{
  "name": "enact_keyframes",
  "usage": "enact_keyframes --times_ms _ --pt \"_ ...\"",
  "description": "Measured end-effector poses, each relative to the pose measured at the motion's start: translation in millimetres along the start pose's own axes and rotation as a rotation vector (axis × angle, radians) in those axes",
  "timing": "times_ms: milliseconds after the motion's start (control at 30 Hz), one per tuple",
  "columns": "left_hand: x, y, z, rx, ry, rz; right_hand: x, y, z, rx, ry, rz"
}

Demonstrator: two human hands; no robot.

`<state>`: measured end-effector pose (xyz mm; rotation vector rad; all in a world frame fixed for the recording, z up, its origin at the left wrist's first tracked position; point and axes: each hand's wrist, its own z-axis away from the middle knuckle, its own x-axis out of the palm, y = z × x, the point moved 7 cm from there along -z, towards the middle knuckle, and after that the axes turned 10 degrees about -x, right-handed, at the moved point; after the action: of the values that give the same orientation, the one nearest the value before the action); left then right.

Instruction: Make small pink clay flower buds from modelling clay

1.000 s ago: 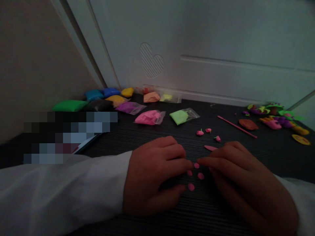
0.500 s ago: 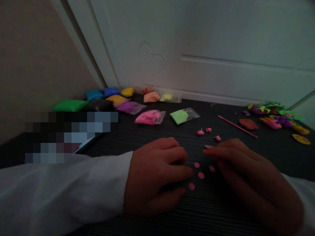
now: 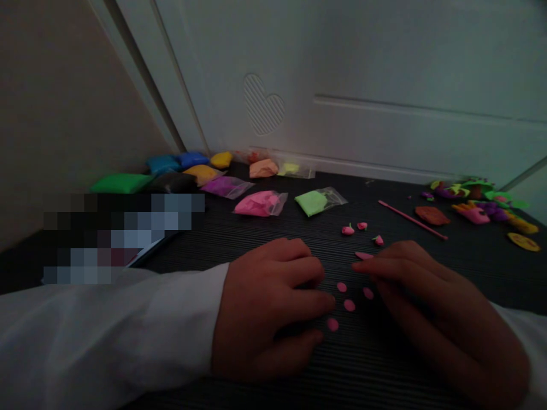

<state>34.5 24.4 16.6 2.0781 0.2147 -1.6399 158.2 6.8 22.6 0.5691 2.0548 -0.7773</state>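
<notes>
Pink discs (image 3: 349,306) lie on the desk (image 3: 239,233) between the two hands, most of them nearer the left hand (image 3: 269,310), its forefinger and thumb apart; whether the right hand's (image 3: 448,319) fingers pinch anything, I cannot tell.

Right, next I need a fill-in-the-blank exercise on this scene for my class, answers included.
The small discs between the left hand and right hand are coloured ____.
The pink rosebuds beyond the discs number ____.
The striped shape on the pale panel is a ____.

Missing words: pink; three; heart.
</notes>
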Motion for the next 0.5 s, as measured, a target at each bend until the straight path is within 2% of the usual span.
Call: enact_keyframes --times_ms 500 --pt "-3.9 1.3 1.8 0.01 0.053 0.05 0.7 -1.1 0.5 0.008 0.007 -0.029"
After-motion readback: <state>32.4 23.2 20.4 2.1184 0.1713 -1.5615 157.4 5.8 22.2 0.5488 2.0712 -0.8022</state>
